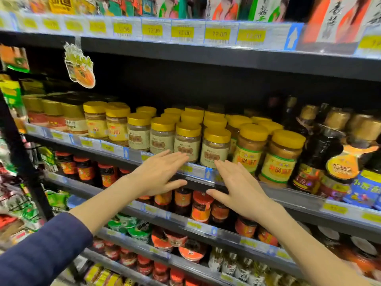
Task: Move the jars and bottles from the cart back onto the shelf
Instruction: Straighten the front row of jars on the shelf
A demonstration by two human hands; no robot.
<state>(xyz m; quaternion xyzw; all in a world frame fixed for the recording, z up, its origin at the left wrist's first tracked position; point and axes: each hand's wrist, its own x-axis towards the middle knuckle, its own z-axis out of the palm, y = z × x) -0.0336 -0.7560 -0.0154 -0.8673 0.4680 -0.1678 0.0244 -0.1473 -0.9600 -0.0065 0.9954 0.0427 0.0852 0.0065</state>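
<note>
Rows of yellow-lidded jars stand on the middle shelf (pixel 198 181). Two pale-labelled jars sit at its front edge: one (pixel 187 141) just beyond my left fingertips, another (pixel 214 148) just beyond my right fingertips. My left hand (pixel 158 174) is held flat with straight fingers, its fingertips near the left jar's base. My right hand (pixel 239 188) is also flat and open, thumb spread, in front of the shelf edge. Neither hand holds anything. The cart is out of view.
Larger jars with yellow-green labels (pixel 282 157) and dark sauce bottles (pixel 321 145) stand to the right. Red-lidded jars (pixel 84 169) fill the shelf below. Price tags line the upper shelf (pixel 185 34). Hanging packets (pixel 12 182) crowd the left side.
</note>
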